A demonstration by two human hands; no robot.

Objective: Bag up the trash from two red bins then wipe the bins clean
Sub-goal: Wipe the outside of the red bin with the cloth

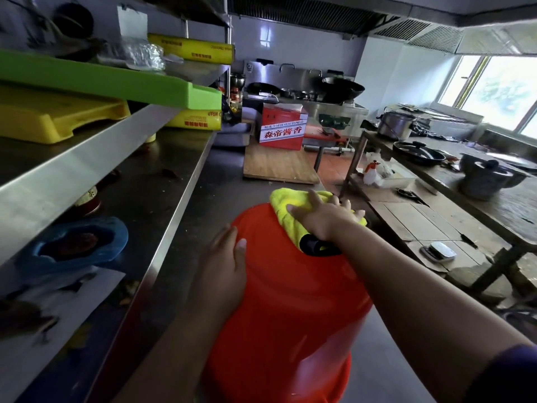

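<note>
A red bin (293,301) lies upside down or on its side on the steel counter (223,175), its base pointing away from me. My left hand (225,266) rests flat against the bin's left wall, fingers straight. My right hand (325,218) presses a yellow cloth (283,203) onto the bin's far end, fingers spread over it. A dark edge of the cloth (315,247) sticks out under my wrist. Only one red bin is in view.
A steel shelf (87,158) on the left carries green (116,80) and yellow boards and wrap boxes. A wooden board (279,167) and a red carton (283,128) sit further along the counter. A wooden table with pots (491,177) stands right, across a narrow aisle.
</note>
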